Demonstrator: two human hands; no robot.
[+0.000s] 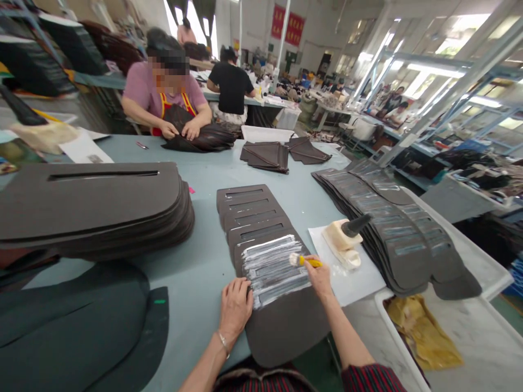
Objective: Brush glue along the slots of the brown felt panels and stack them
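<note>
My right hand is closed round the yellow handle of a brush. Its whitened bristles touch the nearer part of a row of overlapping dark brown panels with slots cut in them. White, streaky glue-like paste coats the slotted area under the brush. At the left edge of these panels lies my left hand, fingers extended and resting on the border, holding nothing. To the right, a cream bottle with a black nozzle rests on a white sheet.
Left stands a thick stack of dark slotted panels, with dark green pieces nearer me. On the right, coated panels overlap on a white tray. Across the table a person handles dark pieces, near small brown stacks.
</note>
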